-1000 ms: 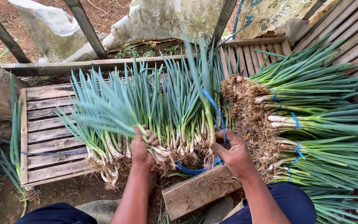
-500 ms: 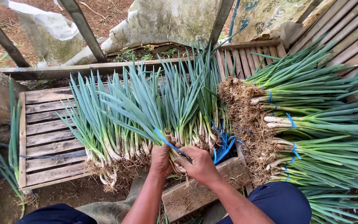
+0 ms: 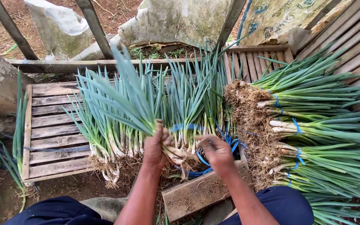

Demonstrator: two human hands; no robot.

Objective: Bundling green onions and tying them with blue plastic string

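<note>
Gripping a bunch of green onions [image 3: 134, 108] near its white stems, the left hand [image 3: 155, 148] has its fingers clamped around the bunch, which is lifted and tilted above the loose onions lying on the wooden pallet [image 3: 51, 125]. The right hand [image 3: 217, 152] is just beside it, fingers pinched on a blue tie string [image 3: 203, 160] that loops by the roots. Tied bundles [image 3: 309, 125] with blue strings are stacked at the right, roots toward the hands.

Rough weathered wooden pallet [image 3: 51, 121]
</note>
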